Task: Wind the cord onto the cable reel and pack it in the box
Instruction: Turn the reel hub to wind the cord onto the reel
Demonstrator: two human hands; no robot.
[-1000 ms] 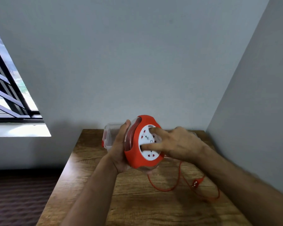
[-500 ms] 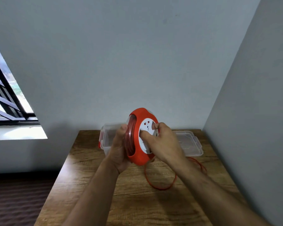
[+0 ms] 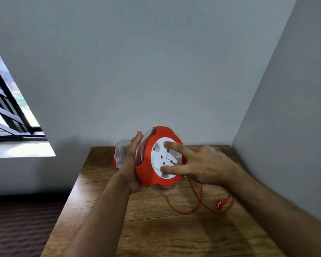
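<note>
Orange cable reel point(image 3: 156, 160) gripped in L hand point(image 3: 132, 164), R hand point(image 3: 202, 166) fingers on face

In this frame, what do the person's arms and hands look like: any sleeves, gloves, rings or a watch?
Both forearms are bare with no sleeve in view. The left hand and right hand are ungloved, and no ring, watch or wristband shows on either.
</note>
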